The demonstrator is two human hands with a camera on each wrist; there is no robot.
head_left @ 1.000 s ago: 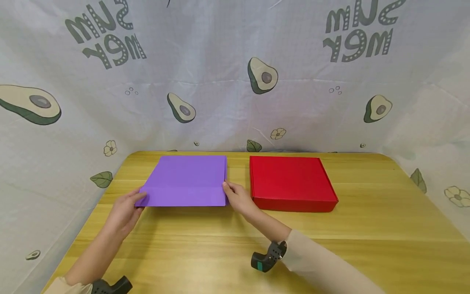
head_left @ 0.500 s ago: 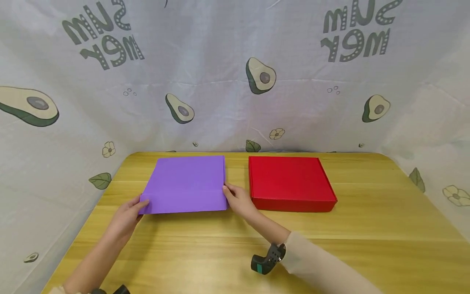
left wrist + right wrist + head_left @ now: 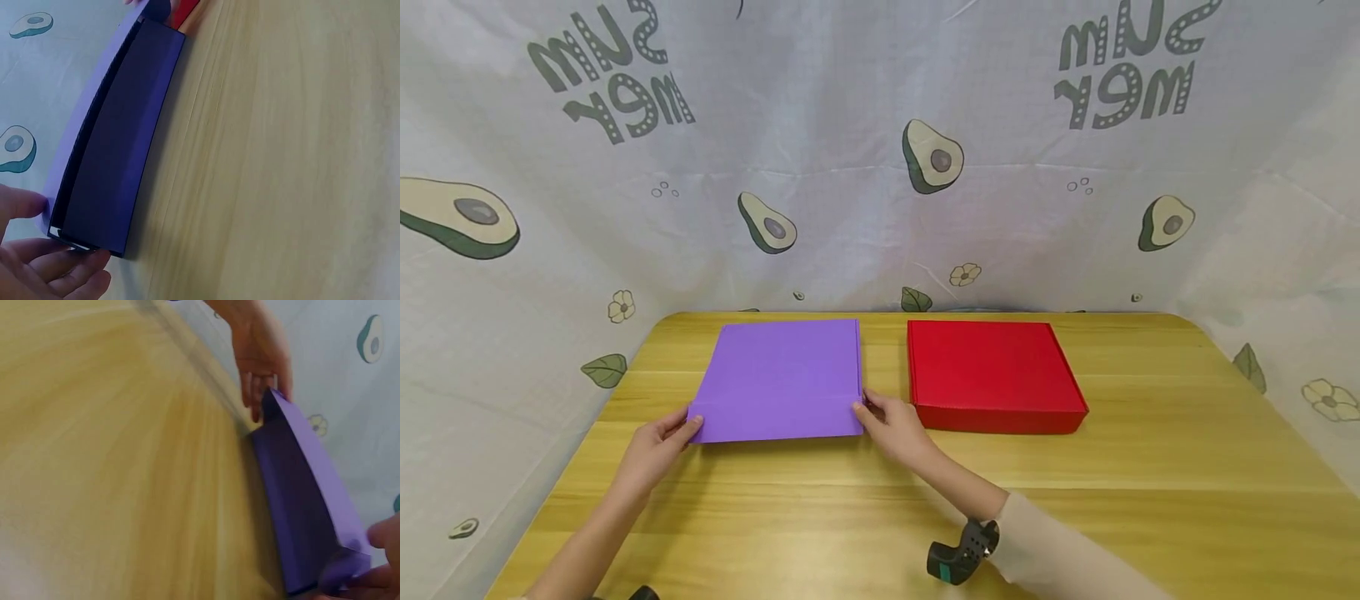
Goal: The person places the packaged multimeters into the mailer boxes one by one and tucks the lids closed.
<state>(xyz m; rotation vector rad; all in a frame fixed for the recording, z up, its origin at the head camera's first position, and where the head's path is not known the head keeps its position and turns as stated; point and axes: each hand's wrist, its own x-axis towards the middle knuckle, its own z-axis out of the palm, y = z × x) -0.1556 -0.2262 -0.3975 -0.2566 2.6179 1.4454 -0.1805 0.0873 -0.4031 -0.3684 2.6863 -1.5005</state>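
A purple cardboard box [image 3: 786,362] lies on the left half of the table, its lid's front flap [image 3: 778,419] sticking out towards me. My left hand [image 3: 653,450] pinches the flap's left corner, thumb on top and fingers below. At the right corner, my right hand [image 3: 897,429] pinches the flap and side edge the same way. The left wrist view shows a dark gap between the lid and the box's front wall [image 3: 119,144]. Beneath the flap in the right wrist view, the front wall [image 3: 294,494] is in shadow.
To the right of my right hand stands a closed red cardboard box [image 3: 992,367]. Both boxes sit near the back of the wooden table [image 3: 820,517]. Behind it hangs a pale curtain [image 3: 850,108] printed with avocados.
The purple lid's front edge has come down and towards me, both hands keeping hold of its corners. My right hand has slid slightly nearer along the side. The red box stays put.
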